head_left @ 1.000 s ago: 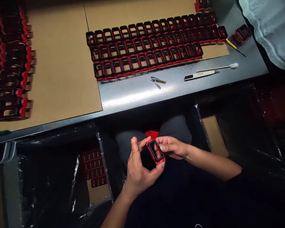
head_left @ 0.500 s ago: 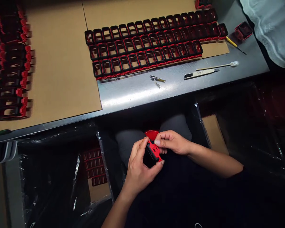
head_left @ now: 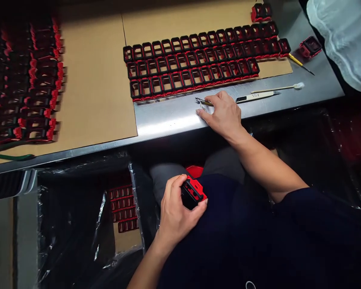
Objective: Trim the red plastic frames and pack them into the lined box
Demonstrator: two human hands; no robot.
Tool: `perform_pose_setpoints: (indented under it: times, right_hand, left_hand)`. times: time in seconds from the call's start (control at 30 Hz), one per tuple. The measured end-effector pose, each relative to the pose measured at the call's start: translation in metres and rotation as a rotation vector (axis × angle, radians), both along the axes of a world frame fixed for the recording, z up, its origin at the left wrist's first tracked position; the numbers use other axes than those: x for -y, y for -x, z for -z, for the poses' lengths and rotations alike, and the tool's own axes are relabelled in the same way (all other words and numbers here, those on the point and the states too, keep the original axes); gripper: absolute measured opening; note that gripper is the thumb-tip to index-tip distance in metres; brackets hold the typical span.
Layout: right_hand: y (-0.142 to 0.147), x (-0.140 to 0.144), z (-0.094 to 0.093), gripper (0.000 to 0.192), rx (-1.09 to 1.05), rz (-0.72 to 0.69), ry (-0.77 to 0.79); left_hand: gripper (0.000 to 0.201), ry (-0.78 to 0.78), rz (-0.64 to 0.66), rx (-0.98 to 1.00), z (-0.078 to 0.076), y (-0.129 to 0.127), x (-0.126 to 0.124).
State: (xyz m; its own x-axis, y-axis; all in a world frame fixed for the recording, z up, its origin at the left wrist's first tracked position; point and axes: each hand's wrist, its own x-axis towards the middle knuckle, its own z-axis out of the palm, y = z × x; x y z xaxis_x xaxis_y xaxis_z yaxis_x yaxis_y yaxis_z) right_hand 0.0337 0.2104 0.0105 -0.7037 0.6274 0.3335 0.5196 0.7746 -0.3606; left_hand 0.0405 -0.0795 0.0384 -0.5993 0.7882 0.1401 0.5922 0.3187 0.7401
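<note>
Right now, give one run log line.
left hand: holds red-black frame | right hand: at clippers | clippers: on metal table

Clippers (head_left: 202, 101) partly behind right hand (head_left: 224, 113)

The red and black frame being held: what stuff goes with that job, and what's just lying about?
Probably the job: frame, in the left hand; clippers, at the right hand; rows of similar frames.
Seemingly just lying about: white knife; cotton-tipped stick; yellow-handled tool; green-handled tool.
</note>
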Motion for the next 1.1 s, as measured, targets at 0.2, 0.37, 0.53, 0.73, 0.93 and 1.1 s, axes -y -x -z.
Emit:
perform_pose_setpoints:
  times: [0.2, 0.37, 0.53, 0.73, 0.93, 1.1]
  right_hand:
    - [-0.009, -0.001, -0.015, 0.027, -0.045, -0.011, 0.060]
    - [-0.079, 0.040, -0.045, 0.026, -0.140, -0.359, 0.256]
    - [-0.142, 0.089, -0.054, 0.016, -0.173, -0.744, 0.493]
    - [-0.150, 0.109, -0.052, 0.010, -0.242, -0.762, 0.409]
    - [-0.148, 0.107, -0.054, 0.010, -0.219, -0.797, 0.374]
    - [-0.147, 0.107, -0.055, 0.010, -0.203, -0.810, 0.363]
  left_hand:
    - [0.066, -0.120, 0.125, -0.005, 0.002, 0.003, 0.000]
    - [0.074, -0.167, 0.183, 0.049, 0.003, 0.006, 0.005]
    - [0.081, -0.187, 0.302, 0.126, 0.009, 0.009, 0.004]
    - [0.085, -0.268, 0.404, 0.145, 0.014, 0.013, -0.002]
    - [0.088, -0.290, 0.383, 0.135, 0.015, 0.012, 0.001]
    - [0.088, -0.282, 0.367, 0.134, 0.015, 0.011, 0.002]
